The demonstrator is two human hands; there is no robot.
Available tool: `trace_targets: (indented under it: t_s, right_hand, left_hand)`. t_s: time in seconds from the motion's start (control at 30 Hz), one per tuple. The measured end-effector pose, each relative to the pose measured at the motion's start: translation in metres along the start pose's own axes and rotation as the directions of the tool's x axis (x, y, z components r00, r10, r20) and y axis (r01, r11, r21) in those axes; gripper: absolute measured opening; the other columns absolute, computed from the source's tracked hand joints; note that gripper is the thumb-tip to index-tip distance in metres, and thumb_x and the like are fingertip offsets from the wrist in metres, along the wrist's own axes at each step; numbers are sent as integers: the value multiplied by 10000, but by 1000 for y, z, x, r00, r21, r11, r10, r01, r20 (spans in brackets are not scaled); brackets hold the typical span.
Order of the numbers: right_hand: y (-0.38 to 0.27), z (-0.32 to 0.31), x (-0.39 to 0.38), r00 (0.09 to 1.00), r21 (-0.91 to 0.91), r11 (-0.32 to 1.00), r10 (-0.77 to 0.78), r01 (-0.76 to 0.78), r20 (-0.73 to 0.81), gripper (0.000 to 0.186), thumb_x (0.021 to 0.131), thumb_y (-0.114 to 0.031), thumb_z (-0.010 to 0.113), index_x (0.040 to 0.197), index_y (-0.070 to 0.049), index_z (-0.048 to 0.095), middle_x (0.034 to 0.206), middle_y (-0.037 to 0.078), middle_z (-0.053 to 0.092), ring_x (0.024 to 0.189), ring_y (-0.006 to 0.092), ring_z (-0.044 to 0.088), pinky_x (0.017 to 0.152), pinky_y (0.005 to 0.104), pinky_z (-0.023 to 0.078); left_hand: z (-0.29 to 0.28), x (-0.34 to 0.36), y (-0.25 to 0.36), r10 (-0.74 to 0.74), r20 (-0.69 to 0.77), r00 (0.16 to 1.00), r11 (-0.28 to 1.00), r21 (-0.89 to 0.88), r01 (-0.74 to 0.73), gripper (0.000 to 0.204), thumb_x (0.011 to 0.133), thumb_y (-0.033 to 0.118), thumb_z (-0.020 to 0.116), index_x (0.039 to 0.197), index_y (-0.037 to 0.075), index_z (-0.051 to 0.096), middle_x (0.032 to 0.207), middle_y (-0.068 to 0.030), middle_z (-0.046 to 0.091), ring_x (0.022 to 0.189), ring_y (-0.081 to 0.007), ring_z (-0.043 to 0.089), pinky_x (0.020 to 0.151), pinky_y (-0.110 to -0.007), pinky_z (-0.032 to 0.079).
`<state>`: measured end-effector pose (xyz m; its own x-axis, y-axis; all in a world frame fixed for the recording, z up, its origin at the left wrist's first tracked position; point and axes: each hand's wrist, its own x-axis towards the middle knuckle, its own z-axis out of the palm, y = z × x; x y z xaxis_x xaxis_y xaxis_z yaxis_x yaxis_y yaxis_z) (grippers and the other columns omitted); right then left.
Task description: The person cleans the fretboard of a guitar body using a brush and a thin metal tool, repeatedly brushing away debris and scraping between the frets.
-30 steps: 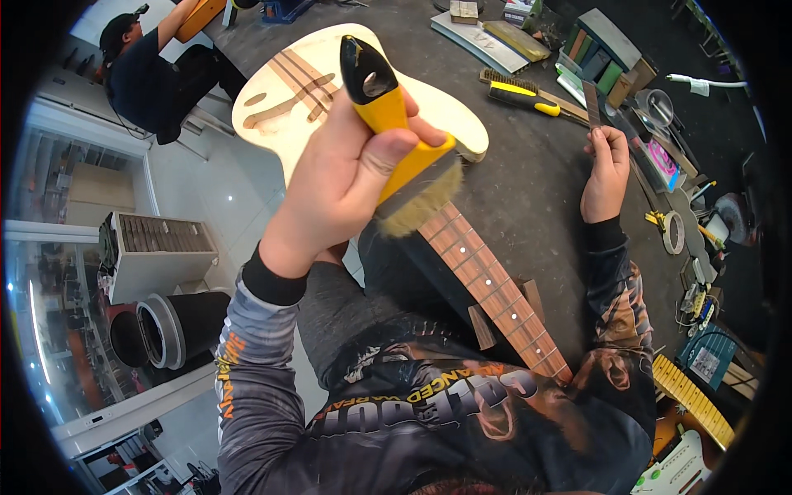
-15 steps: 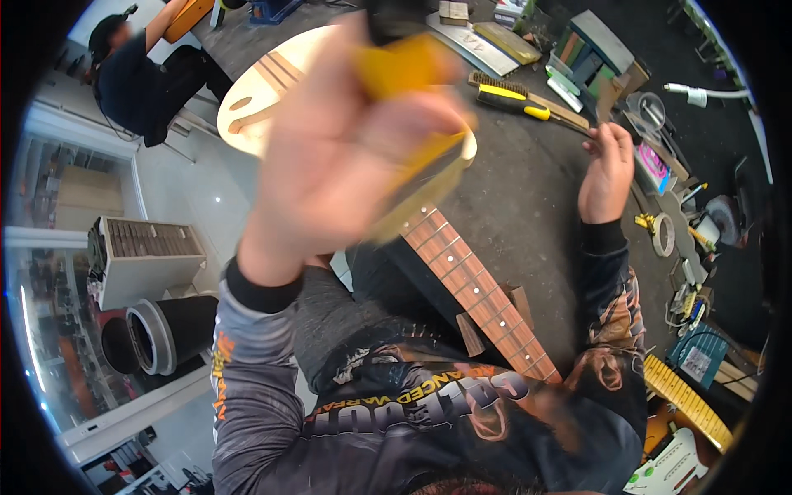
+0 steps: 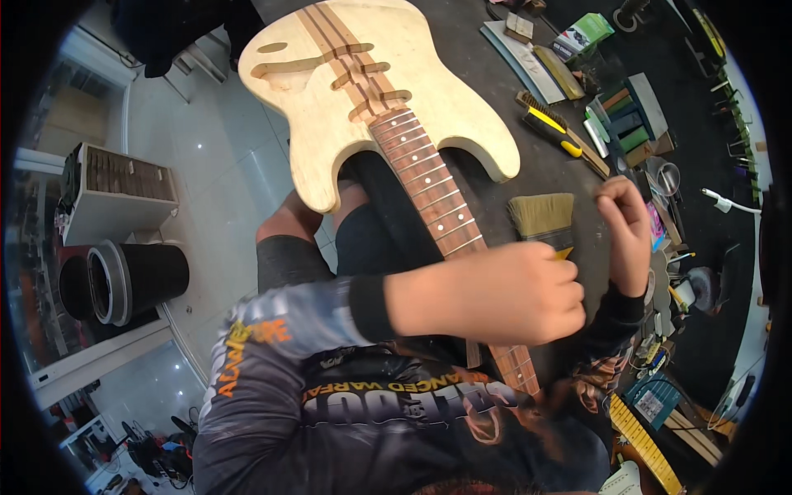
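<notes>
A pale wooden electric guitar body (image 3: pixel 462 95) lies across the bench with bare routed slots. Its fretted neck (image 3: pixel 429 186) slants down toward my torso. Over the neck, my left hand (image 3: pixel 520 293) is closed round the handle of a wide flat paintbrush (image 3: pixel 540 216). The brush's bristles and a bit of its yellow ferrule show beyond the knuckles, while the handle is hidden. To the right, my right hand (image 3: pixel 629 231) has curled fingers, with thumb and fingertips together. Whether they pinch something small I cannot make out; they are near the end of a wooden-handled wire brush.
A yellow-and-black handled tool (image 3: pixel 551 132) lies beside the wire brush (image 3: pixel 590 155). Sanding blocks (image 3: pixel 627 115) and a green box (image 3: pixel 584 35) sit at the far right. Another guitar's maple neck (image 3: pixel 643 441) is at lower right. A black bin (image 3: pixel 148 272) stands on the left floor.
My left hand has swung down and right with the paintbrush, from above the body to across the neck. My right hand has lowered slightly. The guitar body is now largely uncovered as the view shifted.
</notes>
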<state>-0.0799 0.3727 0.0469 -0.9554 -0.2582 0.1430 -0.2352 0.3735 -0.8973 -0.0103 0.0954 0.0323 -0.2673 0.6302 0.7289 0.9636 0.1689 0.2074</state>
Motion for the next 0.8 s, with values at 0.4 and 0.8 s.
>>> trace_targets:
  t_s: [0.4, 0.8]
  right_hand:
    - [-48, 109, 45, 811, -187, 821, -449, 540, 374, 213, 916, -6, 891, 1060, -78, 751, 1075, 78, 678, 1086, 336, 622, 970, 459, 513]
    - [-24, 121, 52, 819, -98, 849, -461, 519, 342, 269, 903, -12, 914, 1121, -91, 777, 1111, 62, 715, 1109, 327, 652, 1012, 454, 510]
  left_hand:
    - [-92, -62, -22, -613, -121, 781, 765, 159, 624, 328, 869, 107, 984, 1155, 47, 835, 1075, -100, 730, 1006, -305, 656, 860, -409, 532]
    - [-82, -74, -29, -644, -67, 762, 750, 139, 647, 217, 869, -43, 922, 1047, 24, 819, 951, -97, 713, 850, -310, 660, 783, -432, 512]
